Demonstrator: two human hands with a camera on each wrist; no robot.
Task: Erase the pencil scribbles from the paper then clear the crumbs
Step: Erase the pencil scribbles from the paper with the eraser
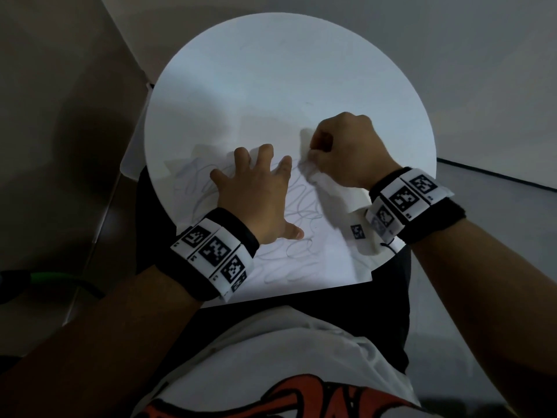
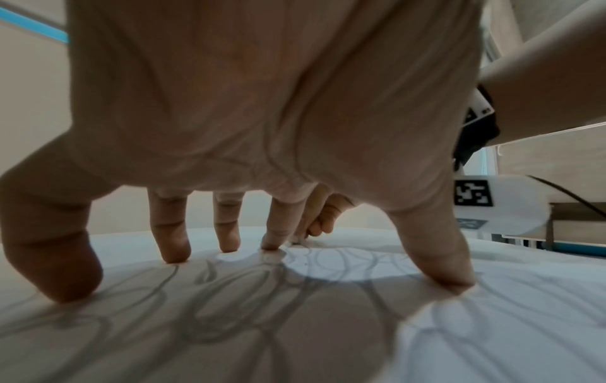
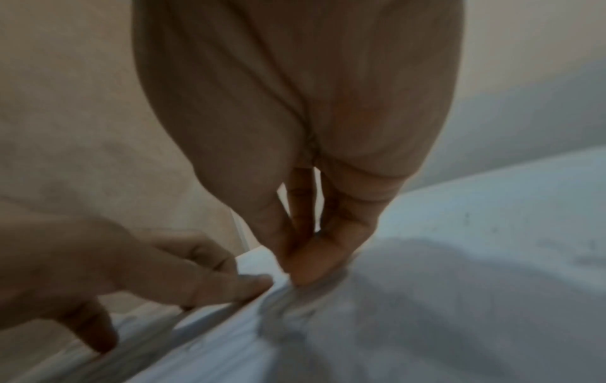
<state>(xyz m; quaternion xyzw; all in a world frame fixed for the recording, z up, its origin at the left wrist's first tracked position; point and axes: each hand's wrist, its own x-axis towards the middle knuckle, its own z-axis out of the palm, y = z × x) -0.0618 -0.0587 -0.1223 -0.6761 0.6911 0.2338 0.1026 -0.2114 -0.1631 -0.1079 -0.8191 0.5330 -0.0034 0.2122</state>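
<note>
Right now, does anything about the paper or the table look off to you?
The paper overhangs the near edge of the round table, over the lap. The left hand presses it with spread fingers; the right hand rubs by the far edge. Scribbles remain.

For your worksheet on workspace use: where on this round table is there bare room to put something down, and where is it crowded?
Bare room: the far half of the table, beyond both hands. Crowded: the near half, where the scribbled paper lies under the left hand and right hand.
</note>
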